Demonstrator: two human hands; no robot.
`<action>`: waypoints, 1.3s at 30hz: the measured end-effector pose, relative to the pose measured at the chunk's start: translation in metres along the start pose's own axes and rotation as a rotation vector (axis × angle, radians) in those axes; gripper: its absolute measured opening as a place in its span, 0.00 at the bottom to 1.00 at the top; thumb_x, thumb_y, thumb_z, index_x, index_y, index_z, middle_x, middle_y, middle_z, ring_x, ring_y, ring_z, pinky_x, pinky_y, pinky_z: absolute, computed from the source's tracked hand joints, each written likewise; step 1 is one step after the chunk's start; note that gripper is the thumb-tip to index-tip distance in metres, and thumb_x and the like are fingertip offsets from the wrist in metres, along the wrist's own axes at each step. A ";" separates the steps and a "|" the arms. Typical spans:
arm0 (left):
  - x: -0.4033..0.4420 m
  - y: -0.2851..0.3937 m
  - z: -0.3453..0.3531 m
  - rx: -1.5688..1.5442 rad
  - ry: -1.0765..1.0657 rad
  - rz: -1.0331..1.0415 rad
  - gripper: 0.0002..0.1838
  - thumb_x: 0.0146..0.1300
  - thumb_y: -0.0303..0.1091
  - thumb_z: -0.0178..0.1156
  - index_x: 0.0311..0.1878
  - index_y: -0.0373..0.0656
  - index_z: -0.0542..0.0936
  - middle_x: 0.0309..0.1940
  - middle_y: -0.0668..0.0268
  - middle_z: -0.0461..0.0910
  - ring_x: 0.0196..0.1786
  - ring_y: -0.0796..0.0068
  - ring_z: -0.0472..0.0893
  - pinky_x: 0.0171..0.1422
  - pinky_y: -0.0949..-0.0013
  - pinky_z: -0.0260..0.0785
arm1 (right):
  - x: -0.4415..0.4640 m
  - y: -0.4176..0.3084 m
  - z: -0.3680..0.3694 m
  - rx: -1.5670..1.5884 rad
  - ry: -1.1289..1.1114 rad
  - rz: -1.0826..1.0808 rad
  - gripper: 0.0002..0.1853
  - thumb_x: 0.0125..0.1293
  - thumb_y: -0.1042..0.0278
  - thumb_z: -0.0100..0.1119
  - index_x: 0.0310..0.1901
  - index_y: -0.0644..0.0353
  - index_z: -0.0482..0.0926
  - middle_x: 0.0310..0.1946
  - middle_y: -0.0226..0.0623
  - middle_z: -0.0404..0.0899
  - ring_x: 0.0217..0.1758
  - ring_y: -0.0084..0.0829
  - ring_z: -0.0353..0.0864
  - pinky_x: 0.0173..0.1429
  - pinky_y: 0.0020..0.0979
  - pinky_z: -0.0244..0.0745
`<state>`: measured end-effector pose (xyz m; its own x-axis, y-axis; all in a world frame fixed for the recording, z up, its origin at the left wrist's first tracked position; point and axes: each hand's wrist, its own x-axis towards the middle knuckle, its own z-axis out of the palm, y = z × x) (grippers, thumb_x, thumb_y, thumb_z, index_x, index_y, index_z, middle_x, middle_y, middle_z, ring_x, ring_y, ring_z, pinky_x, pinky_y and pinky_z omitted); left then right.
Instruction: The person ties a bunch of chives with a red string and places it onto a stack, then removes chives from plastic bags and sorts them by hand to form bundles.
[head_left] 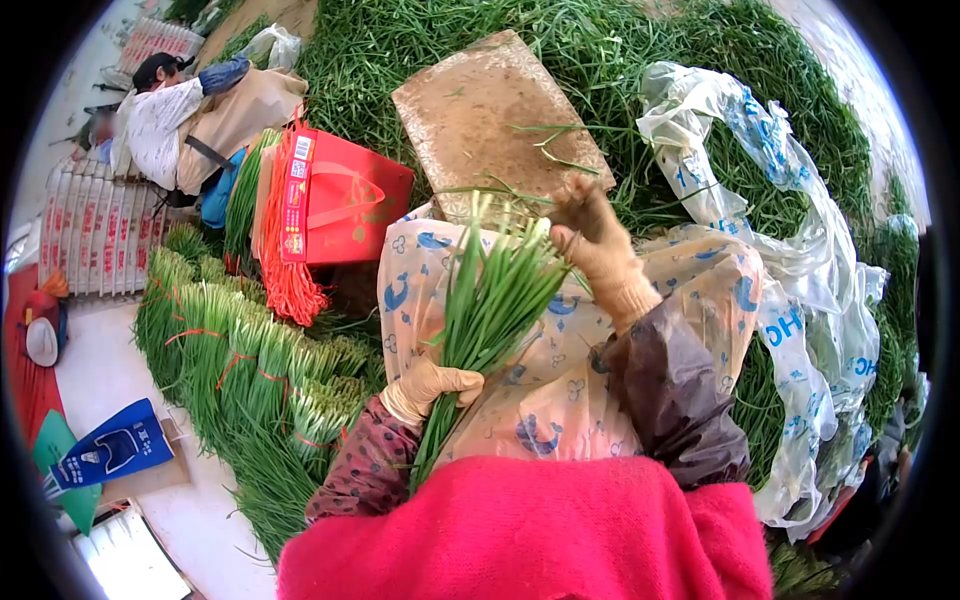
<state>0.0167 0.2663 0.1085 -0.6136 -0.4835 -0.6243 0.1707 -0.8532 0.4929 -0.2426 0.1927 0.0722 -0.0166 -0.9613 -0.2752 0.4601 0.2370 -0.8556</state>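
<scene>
My left hand (430,390), in a pale glove, is closed around the lower leafy part of a bunch of garlic chives (500,300). The bunch slants up and right across my lap, its pale stem ends at the top. Just right of those ends is my gloved right hand (597,240), thumb and fingers apart and slightly blurred, with nothing visible in it. A patterned plastic apron (570,400) covers my lap. Beyond my knees lies a worn board (490,110) with a few loose leaves on it.
A red box (350,200) with red ties (275,240) hanging from it stands left of the board. Tied chive bundles (240,370) are stacked at left. Loose chives (700,40) pile up behind and right, partly under clear plastic sheeting (800,290). Another person (165,130) sits at upper left.
</scene>
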 end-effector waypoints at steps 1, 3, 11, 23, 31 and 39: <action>-0.001 0.003 0.007 0.002 0.000 -0.004 0.28 0.55 0.21 0.65 0.60 0.39 0.69 0.31 0.62 0.78 0.21 0.77 0.68 0.24 0.73 0.60 | -0.005 -0.034 0.000 -0.354 -0.008 -0.018 0.44 0.57 0.58 0.69 0.70 0.60 0.55 0.63 0.48 0.67 0.64 0.39 0.69 0.64 0.36 0.69; 0.001 0.007 0.022 0.078 0.045 -0.013 0.32 0.54 0.22 0.66 0.62 0.38 0.65 0.29 0.62 0.74 0.19 0.78 0.66 0.22 0.75 0.58 | -0.002 -0.048 -0.004 -0.885 -0.070 -0.253 0.36 0.59 0.57 0.67 0.66 0.55 0.62 0.53 0.45 0.77 0.56 0.40 0.77 0.56 0.35 0.74; -0.004 0.003 0.018 0.088 0.024 -0.219 0.35 0.52 0.24 0.68 0.63 0.40 0.64 0.31 0.64 0.75 0.18 0.79 0.66 0.20 0.76 0.56 | 0.020 -0.025 -0.008 -0.846 0.086 -0.465 0.09 0.64 0.63 0.59 0.45 0.52 0.81 0.35 0.37 0.84 0.37 0.31 0.83 0.42 0.30 0.77; 0.003 0.006 0.017 0.101 -0.074 -0.103 0.36 0.52 0.27 0.66 0.65 0.36 0.63 0.51 0.50 0.77 0.17 0.82 0.65 0.19 0.79 0.56 | -0.010 -0.040 -0.026 -0.354 -0.489 0.207 0.39 0.57 0.64 0.69 0.68 0.63 0.62 0.50 0.45 0.79 0.48 0.28 0.78 0.52 0.28 0.74; -0.006 -0.003 0.011 0.075 0.007 -0.076 0.38 0.53 0.28 0.67 0.67 0.36 0.62 0.52 0.53 0.77 0.16 0.83 0.62 0.18 0.78 0.53 | 0.024 -0.020 -0.051 -0.350 0.203 0.072 0.10 0.68 0.69 0.56 0.46 0.65 0.79 0.31 0.31 0.82 0.31 0.18 0.76 0.36 0.19 0.72; 0.000 0.000 0.016 0.028 -0.052 -0.006 0.32 0.57 0.30 0.65 0.64 0.34 0.66 0.54 0.58 0.76 0.16 0.83 0.61 0.19 0.77 0.50 | -0.009 -0.022 -0.045 -0.176 -0.477 0.417 0.48 0.53 0.75 0.71 0.72 0.63 0.51 0.53 0.39 0.74 0.47 0.24 0.74 0.46 0.23 0.73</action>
<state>0.0048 0.2696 0.1180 -0.6543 -0.4665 -0.5952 0.1454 -0.8500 0.5063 -0.2925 0.2020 0.0737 0.5454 -0.7311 -0.4099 0.1896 0.5839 -0.7893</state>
